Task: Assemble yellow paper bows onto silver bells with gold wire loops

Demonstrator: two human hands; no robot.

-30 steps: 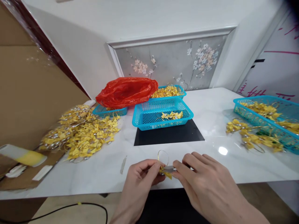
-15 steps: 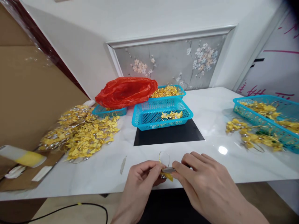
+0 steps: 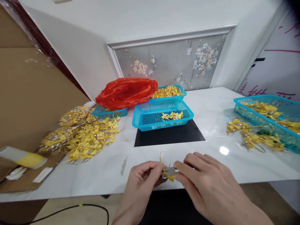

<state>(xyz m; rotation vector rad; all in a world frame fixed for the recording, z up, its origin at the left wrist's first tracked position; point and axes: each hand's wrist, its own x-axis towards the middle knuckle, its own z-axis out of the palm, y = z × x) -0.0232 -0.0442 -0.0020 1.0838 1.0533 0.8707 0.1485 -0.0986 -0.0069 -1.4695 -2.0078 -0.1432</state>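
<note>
Both hands meet at the near edge of the white table. My left hand pinches a small yellow folded ornament with a thin gold loop standing above it. My right hand pinches a small silvery piece pressed against the same ornament. Straight ahead stands a blue basket on a black mat, holding a few yellow ornaments.
A big heap of yellow ornaments lies at the left beside cardboard. A red plastic bag covers another blue basket behind. A further basket with ornaments stands at the right, with loose ones in front of it.
My hands have stayed in place; the fingers shifted slightly around the ornament, and the silvery piece now shows more between them. The camera moved a little.
</note>
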